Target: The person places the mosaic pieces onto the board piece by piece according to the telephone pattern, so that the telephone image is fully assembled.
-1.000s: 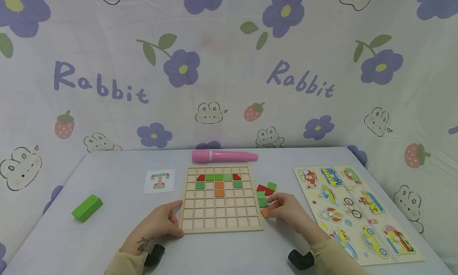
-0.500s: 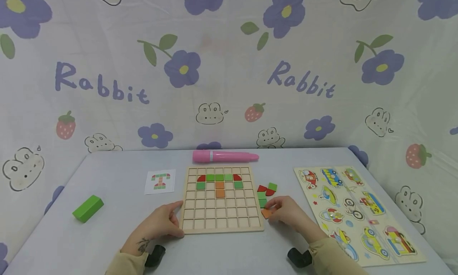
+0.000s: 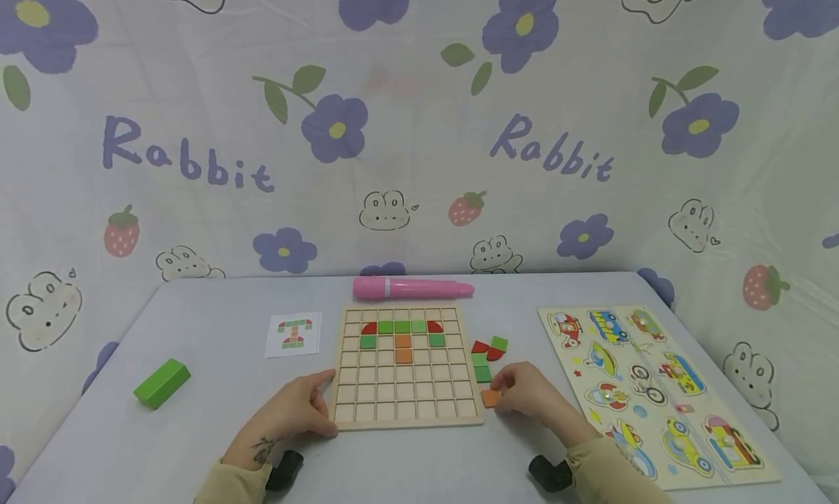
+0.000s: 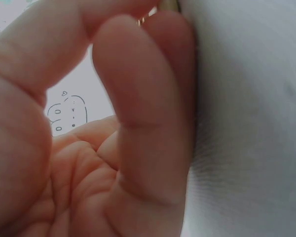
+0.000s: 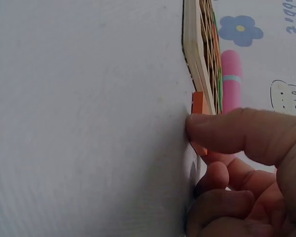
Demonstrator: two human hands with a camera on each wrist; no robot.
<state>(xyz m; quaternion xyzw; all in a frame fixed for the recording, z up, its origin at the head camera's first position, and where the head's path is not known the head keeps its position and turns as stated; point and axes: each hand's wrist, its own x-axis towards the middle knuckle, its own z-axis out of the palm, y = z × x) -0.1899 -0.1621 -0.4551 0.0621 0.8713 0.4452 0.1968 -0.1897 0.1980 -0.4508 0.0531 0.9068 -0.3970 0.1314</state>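
Note:
A wooden grid board [image 3: 411, 403] holds red, green and orange tiles in its upper rows. At its left edge, my left hand [image 3: 293, 407] touches the side with index finger and thumb spread apart, the thumb at the near corner. The left wrist view shows the bent fingers [image 4: 143, 108] of that hand close to the table. To the right of the board, my right hand [image 3: 531, 395] pinches an orange square tile [image 3: 490, 398] lying at table level. Its thumb [image 5: 212, 128] presses on the tile in the right wrist view, partly covering it.
Several loose green tiles [image 3: 482, 373] and red tiles [image 3: 481, 347] lie right of the board. A pattern card [image 3: 293, 335], a green block [image 3: 162, 384] and a pink marker [image 3: 413, 288] surround it. A vehicle puzzle board [image 3: 655, 395] lies at far right.
My right hand has moved slightly toward me, and the orange tile has shifted a little nearer with it, turning straighter. The left hand stays at the board's edge.

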